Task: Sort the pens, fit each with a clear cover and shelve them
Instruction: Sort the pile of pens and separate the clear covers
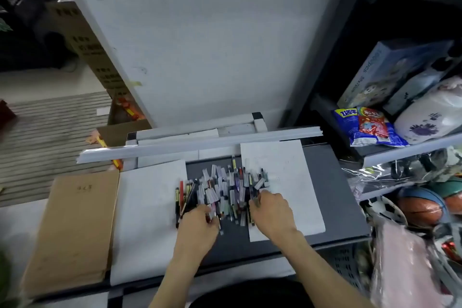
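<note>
Pens [225,190] — a jumbled heap, pale, black, red — lie on the desk [332,182] between white sheets [150,195]. Left hand [197,225] and right hand [271,212] curl fingers into its near edge; actual grip can't be told.

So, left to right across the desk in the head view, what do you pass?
Flat brown cardboard box → left white paper sheet → mixed pile of pens and clear covers → right white paper sheet → orange basketball.
</note>
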Available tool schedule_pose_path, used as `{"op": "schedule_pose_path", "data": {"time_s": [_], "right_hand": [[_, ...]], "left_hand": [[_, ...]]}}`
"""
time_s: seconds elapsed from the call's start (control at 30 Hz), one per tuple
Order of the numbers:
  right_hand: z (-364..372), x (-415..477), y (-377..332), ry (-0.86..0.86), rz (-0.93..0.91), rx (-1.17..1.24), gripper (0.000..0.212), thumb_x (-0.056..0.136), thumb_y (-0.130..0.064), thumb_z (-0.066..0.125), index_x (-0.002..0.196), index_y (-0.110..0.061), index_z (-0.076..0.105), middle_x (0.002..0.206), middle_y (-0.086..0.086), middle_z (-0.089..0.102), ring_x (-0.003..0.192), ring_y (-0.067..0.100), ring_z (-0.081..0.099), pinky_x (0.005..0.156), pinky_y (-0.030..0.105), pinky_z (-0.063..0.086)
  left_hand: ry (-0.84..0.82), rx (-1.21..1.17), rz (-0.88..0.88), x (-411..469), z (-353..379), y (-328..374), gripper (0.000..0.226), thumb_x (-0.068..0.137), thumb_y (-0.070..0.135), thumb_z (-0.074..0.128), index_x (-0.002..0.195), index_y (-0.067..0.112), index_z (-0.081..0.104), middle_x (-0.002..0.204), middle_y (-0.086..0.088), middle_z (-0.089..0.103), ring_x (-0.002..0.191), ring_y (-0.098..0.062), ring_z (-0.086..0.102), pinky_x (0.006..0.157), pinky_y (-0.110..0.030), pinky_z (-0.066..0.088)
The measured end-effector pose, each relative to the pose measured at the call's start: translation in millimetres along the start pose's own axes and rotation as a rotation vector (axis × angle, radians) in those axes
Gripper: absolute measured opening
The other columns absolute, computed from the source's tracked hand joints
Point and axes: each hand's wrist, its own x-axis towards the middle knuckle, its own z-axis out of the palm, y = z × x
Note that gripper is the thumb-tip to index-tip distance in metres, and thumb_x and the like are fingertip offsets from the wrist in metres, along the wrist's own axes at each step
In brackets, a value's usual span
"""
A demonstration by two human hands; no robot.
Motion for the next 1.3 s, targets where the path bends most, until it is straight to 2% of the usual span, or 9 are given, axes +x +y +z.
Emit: {"op": "schedule_pose_path", "data": {"time_s": [0.23, 0.4, 0.5, 0.63, 0.8, 0.93, 1.03, 1.2, 1.3], "right_hand": [[-2, 23, -1, -0.041, -0.028, -0.014, 0.027, 0.098, -0.033, 0.056, 0.076, -0.017, 0.052, 0.081, 0.003, 0.06, 0.073, 0.024, 0.057, 0.061, 0.032, 0.043], [-2, 33, 8, -0.102, -0.015, 0.116, 0.026, 0.088, -0.019, 0.058, 0.063, -0.016, 0.051, 0.065, 0.0, 0.057, 0.058, 0.018, 0.053, 0.05, 0.03, 0.043], [-7, 37, 18, -0.134, -0.006, 0.262, 0.012, 0.088, -0.024, 0.063, 0.079, -0.018, 0.069, 0.075, -0.003, 0.07, 0.067, 0.013, 0.065, 0.06, 0.027, 0.054], [-20, 34, 30, -0.165, -0.055, 0.383, 0.005, 0.092, -0.028, 0.069, 0.089, -0.024, 0.072, 0.083, -0.008, 0.073, 0.076, 0.008, 0.068, 0.07, 0.024, 0.056], [-36, 28, 40, -0.174, -0.121, 0.446, 0.004, 0.089, -0.024, 0.072, 0.087, -0.026, 0.075, 0.08, -0.01, 0.073, 0.073, 0.004, 0.067, 0.065, 0.016, 0.052], [-43, 27, 44, -0.182, -0.142, 0.518, 0.004, 0.087, -0.022, 0.076, 0.088, -0.025, 0.078, 0.081, -0.011, 0.074, 0.073, 0.003, 0.068, 0.064, 0.014, 0.05], [-47, 27, 46, -0.187, -0.132, 0.607, 0.005, 0.088, -0.018, 0.076, 0.088, -0.023, 0.079, 0.077, -0.007, 0.074, 0.067, 0.004, 0.067, 0.061, 0.011, 0.047], [-50, 25, 43, -0.263, -0.12, 0.78, 0.005, 0.088, -0.017, 0.078, 0.088, -0.021, 0.081, 0.075, 0.0, 0.075, 0.067, 0.01, 0.067, 0.067, 0.023, 0.053], [-46, 23, 41, -0.365, -0.108, 0.89, 0.006, 0.09, -0.013, 0.077, 0.091, -0.016, 0.081, 0.079, 0.002, 0.076, 0.072, 0.012, 0.069, 0.072, 0.024, 0.056]], "left_hand": [[-0.01, -0.029, -0.039, 6, 5, 20, 0.025, 0.099, 0.023, 0.063, 0.123, 0.016, 0.067, 0.088, 0.008, 0.068, 0.063, 0.006, 0.057, 0.053, -0.008, 0.042], [-0.005, -0.023, -0.031, 12, 8, 29, 0.023, 0.099, 0.019, 0.063, 0.12, 0.012, 0.069, 0.103, -0.001, 0.073, 0.07, -0.006, 0.059, 0.069, -0.016, 0.045], [-0.016, -0.04, 0.02, 15, 10, 30, 0.027, 0.098, 0.017, 0.064, 0.124, 0.014, 0.07, 0.115, -0.003, 0.074, 0.085, -0.011, 0.065, 0.071, -0.007, 0.043], [0.005, -0.081, 0.086, 19, 11, 38, 0.026, 0.098, 0.015, 0.066, 0.123, 0.017, 0.071, 0.114, 0.003, 0.074, 0.094, -0.003, 0.061, 0.072, 0.006, 0.037], [0.015, -0.144, 0.212, 19, 16, 50, 0.046, 0.093, 0.009, 0.068, 0.133, 0.032, 0.062, 0.121, 0.01, 0.062, 0.103, -0.006, 0.065, 0.097, -0.023, 0.053], [0.024, -0.151, 0.285, 20, 19, 53, 0.062, 0.092, 0.012, 0.074, 0.141, 0.044, 0.054, 0.135, 0.013, 0.047, 0.107, -0.007, 0.061, 0.098, -0.023, 0.051], [0.011, -0.094, 0.311, 24, 25, 48, 0.051, 0.094, 0.023, 0.073, 0.138, 0.044, 0.058, 0.141, 0.009, 0.05, 0.126, -0.017, 0.056, 0.108, -0.037, 0.05], [0.023, -0.023, 0.347, 16, 30, 55, 0.029, 0.099, 0.041, 0.065, 0.127, 0.035, 0.069, 0.122, 0.014, 0.066, 0.118, -0.009, 0.056, 0.1, -0.033, 0.05], [-0.034, -0.103, 0.376, 12, 34, 60, 0.017, 0.103, 0.036, 0.06, 0.115, 0.032, 0.071, 0.104, 0.013, 0.07, 0.096, -0.007, 0.063, 0.085, -0.034, 0.053]]}}
